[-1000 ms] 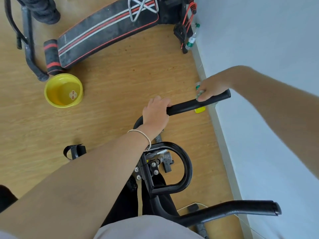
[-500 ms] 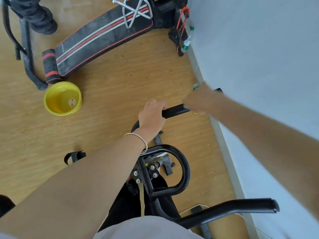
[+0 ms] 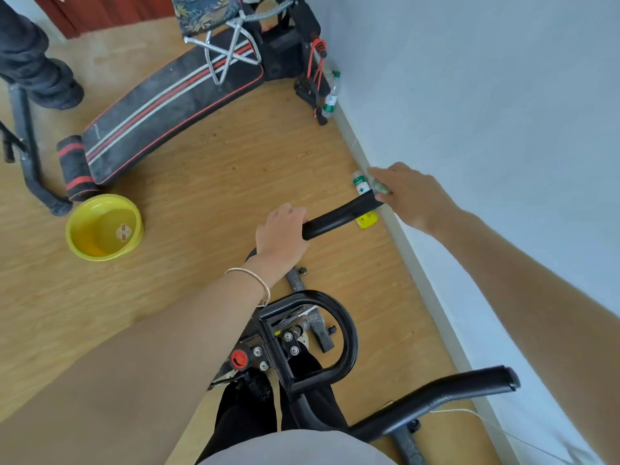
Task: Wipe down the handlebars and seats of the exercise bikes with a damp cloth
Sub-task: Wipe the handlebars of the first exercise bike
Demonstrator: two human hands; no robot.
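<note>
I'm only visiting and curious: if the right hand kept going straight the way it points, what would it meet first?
The right hand would probably meet the small green-labelled bottle just ahead, though that stands lower, on the floor, so the hand might pass over it.

Our left grip holds the black handlebar; our right grip pinches a green cloth at its end.

On my feed I see a black handlebar, a greenish cloth, a yellow basin with a red-and-white sticker, a black bench striped red and white, a leaf-patterned stool seat, a red knob, a green-labelled bottle, light wood-grain floor and a pale bluish wall.
</note>
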